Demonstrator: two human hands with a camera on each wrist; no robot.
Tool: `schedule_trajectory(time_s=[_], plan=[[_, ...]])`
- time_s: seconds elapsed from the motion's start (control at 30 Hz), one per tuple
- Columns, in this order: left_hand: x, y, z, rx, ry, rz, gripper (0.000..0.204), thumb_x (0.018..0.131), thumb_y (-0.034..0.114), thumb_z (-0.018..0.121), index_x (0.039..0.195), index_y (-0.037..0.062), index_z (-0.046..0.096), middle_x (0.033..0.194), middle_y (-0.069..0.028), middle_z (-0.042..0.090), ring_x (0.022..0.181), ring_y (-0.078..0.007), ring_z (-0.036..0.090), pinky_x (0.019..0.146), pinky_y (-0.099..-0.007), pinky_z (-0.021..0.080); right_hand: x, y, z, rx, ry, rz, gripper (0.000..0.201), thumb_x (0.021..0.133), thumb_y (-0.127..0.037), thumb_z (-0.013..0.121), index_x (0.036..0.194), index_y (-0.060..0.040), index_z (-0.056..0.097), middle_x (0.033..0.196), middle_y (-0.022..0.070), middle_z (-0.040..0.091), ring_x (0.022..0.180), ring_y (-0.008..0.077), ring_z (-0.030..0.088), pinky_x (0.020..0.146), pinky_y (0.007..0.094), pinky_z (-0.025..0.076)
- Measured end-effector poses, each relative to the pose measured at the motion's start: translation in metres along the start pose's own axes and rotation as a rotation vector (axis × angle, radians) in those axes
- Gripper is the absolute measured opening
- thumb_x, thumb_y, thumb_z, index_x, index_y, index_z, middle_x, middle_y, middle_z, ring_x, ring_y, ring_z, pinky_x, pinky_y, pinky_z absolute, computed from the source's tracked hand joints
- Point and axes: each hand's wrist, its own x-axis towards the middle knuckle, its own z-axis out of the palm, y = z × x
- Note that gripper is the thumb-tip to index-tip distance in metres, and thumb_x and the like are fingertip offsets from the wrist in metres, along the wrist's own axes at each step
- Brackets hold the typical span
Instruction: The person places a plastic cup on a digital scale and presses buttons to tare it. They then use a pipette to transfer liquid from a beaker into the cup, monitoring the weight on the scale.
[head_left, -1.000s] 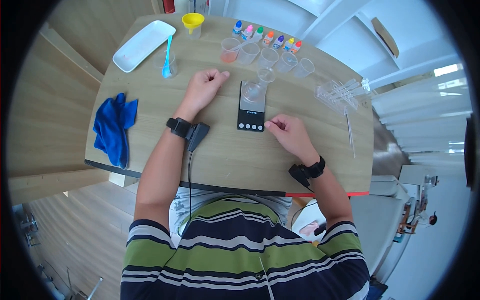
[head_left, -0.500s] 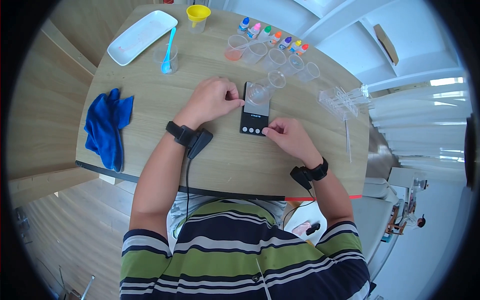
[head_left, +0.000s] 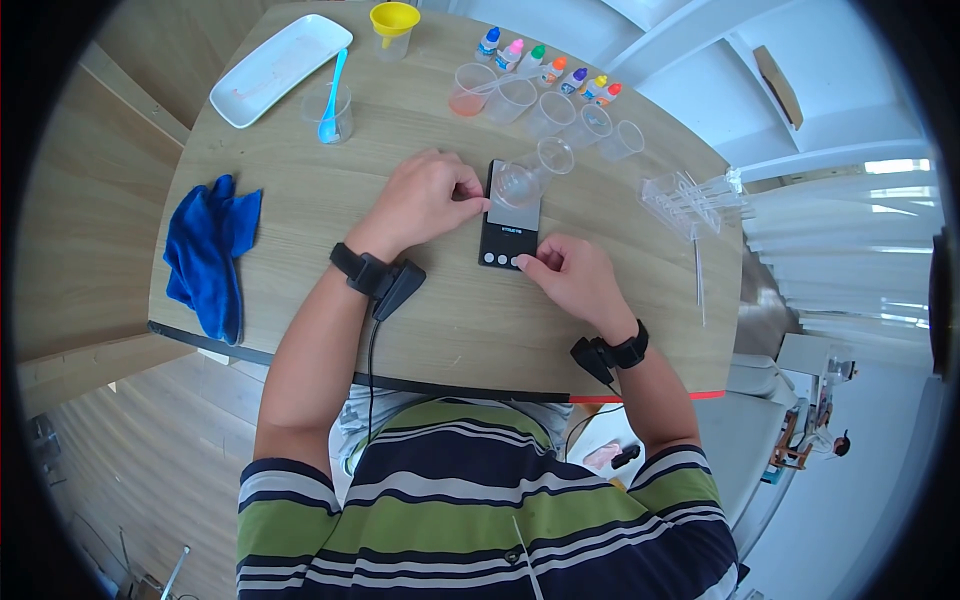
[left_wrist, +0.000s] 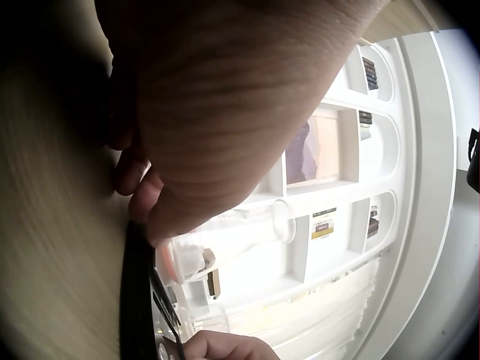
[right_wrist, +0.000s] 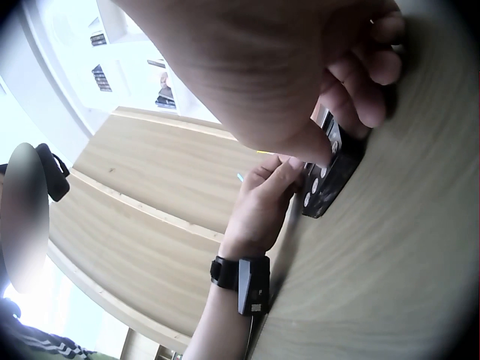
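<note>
A black scale with a silver plate lies mid-table, a clear cup on its plate. Beside that cup is another clear cup. My left hand has its thumb tip at the scale's left edge, fingers loosely bent. My right hand rests its thumb tip on the row of round buttons at the scale's near end, its other fingers bent by the side. The right wrist view shows that thumb over the buttons. Part of the scale appears past my left fingertips in the left wrist view.
Behind stand several clear cups, one with pink liquid, and small coloured-cap bottles. A white tray, yellow funnel, cup with blue spoon and blue cloth lie left; a clear rack is right.
My left hand has moved right to the scale's edge. My right thumb has shifted left along the buttons from the scale's near right corner. The head view has tilted slightly.
</note>
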Motion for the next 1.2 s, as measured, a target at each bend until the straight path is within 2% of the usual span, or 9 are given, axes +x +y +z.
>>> schedule_trajectory(time_s=[0.07, 0.3, 0.57, 1.2], plan=[[0.0, 0.0, 0.001, -0.001, 0.0, 0.007, 0.019, 0.088, 0.023, 0.088, 0.089, 0.0061, 0.081, 0.092, -0.0107, 0.077, 0.095, -0.0323, 0.069, 0.087, -0.0449, 0.055, 0.0, -0.002, 0.002, -0.084, 0.015, 0.008, 0.038, 0.092, -0.045, 0.083, 0.086, -0.0077, 0.078, 0.077, 0.0092, 0.077, 0.073, 0.0285, 0.076, 0.069, 0.0413, 0.058], [0.0, 0.001, 0.0, -0.009, -0.021, -0.003, 0.017, 0.088, 0.022, 0.087, 0.093, 0.0063, 0.083, 0.094, -0.0103, 0.077, 0.095, -0.032, 0.069, 0.088, -0.0444, 0.055, 0.001, -0.002, 0.005, -0.117, 0.037, 0.006, 0.04, 0.091, -0.046, 0.084, 0.084, -0.0079, 0.077, 0.077, 0.009, 0.077, 0.074, 0.0308, 0.076, 0.069, 0.0428, 0.058], [-0.001, 0.001, 0.001, -0.008, -0.017, 0.008, 0.017, 0.088, 0.022, 0.087, 0.092, 0.0066, 0.082, 0.093, -0.0104, 0.077, 0.096, -0.0318, 0.069, 0.088, -0.0448, 0.054, -0.002, -0.02, 0.005, -0.228, 0.046, 0.054, 0.055, 0.086, -0.062, 0.084, 0.08, -0.0083, 0.073, 0.072, 0.0104, 0.075, 0.071, 0.0325, 0.075, 0.066, 0.0444, 0.057], [-0.001, 0.0, 0.002, 0.012, 0.001, 0.019, 0.018, 0.088, 0.023, 0.087, 0.091, 0.0066, 0.081, 0.092, -0.009, 0.078, 0.094, -0.0308, 0.07, 0.086, -0.0441, 0.054, 0.002, -0.019, 0.006, -0.25, 0.038, 0.051, 0.056, 0.087, -0.064, 0.081, 0.081, -0.0088, 0.075, 0.071, 0.0097, 0.074, 0.071, 0.0326, 0.075, 0.066, 0.0449, 0.057]])
